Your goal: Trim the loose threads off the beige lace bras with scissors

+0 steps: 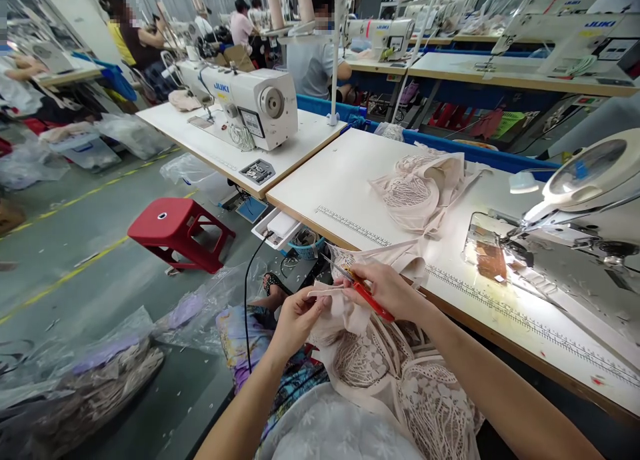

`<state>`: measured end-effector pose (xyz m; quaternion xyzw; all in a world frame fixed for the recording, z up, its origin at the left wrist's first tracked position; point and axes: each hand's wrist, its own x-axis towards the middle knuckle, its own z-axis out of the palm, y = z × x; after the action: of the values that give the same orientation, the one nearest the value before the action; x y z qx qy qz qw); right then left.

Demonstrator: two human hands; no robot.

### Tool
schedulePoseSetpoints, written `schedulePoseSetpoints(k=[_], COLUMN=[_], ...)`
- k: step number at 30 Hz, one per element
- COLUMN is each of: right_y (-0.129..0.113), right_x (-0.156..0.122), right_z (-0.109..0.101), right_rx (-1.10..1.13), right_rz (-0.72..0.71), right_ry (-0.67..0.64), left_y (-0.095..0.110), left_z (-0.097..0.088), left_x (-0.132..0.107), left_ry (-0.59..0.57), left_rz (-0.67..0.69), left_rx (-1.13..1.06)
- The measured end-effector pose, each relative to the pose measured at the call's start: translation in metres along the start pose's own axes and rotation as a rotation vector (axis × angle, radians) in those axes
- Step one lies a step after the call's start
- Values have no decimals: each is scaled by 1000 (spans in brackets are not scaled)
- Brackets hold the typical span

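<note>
My left hand pinches the edge of a pale pink lace bra that drapes over my lap. Red-handled scissors are in my right hand, their blades pointing up and left, just above the pinched edge. The fingers of my right hand also seem to touch the cloth there, but I cannot tell how firmly. Part of the lace cloth hangs over the table edge behind the scissors. Another pale pink lace bra lies heaped on the white table.
A lit sewing machine stands at the right of the table. A second sewing machine is on the adjoining table. On the floor at left are a red stool and plastic bags of garments. Several people sit farther back.
</note>
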<state>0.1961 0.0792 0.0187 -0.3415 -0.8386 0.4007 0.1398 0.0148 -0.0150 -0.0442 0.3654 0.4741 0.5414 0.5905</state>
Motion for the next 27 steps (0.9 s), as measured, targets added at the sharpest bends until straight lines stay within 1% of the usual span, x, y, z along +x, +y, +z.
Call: schedulePoseSetpoints(k=[3, 7, 9, 12, 16, 18, 21, 27], right_y=[-1, -2, -1, 2, 8, 11, 15, 17], right_x=[-4, -12, -15, -18, -23, -25, -29, -33], right_z=[2, 7, 9, 14, 25, 32, 40, 48], right_rx=[121, 230, 230, 210, 251, 269, 296, 345], right_rz=[69, 162, 186, 189, 198, 209, 225, 273], right_ry=[-60, -111, -146, -182, -164, -140, -112, -121], left_y=[-2, -4, -6, -13, -23, -24, -22, -10], left_z=[-2, -2, -1, 2, 2, 1, 0, 2], left_x=[-2, -5, -7, -10, -14, -15, -16, -16], left_ry=[-1, -3, 6, 33, 78, 88, 66, -6], left_rz=[-70, -135, -134, -74, 3, 20, -15, -149], left_rx=[-72, -64, -35, 50, 224, 269, 233, 89])
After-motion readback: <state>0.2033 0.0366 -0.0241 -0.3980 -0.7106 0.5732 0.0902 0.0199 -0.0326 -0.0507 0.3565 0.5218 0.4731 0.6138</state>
